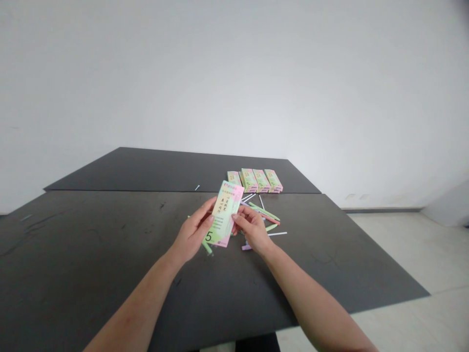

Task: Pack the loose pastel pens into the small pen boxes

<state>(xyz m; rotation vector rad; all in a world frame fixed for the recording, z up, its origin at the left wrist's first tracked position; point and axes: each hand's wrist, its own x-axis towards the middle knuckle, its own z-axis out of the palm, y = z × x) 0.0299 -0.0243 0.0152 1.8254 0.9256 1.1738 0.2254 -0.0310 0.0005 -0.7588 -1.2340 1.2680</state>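
Between my two hands is a thin pink-and-green printed box point(224, 210) with a large "5" near its lower corner, its front turned toward me. My left hand point(192, 230) grips its left edge, thumb on the front. On the right edge, my right hand point(254, 229) pinches it with the thumb in front; the fingers behind are partly hidden. Beneath and behind the hands lie loose pens point(269, 213) in green, purple and orange, along with thin white sticks point(277, 233). The hands cover part of that pile.
Several matching boxes point(262, 181) are stacked in a row farther back, slightly right. A small white piece point(197, 187) lies left of them. The dark table point(91, 259) has a seam across it and a pale wall point(220, 73) behind. Pale floor point(395, 249) shows at right.
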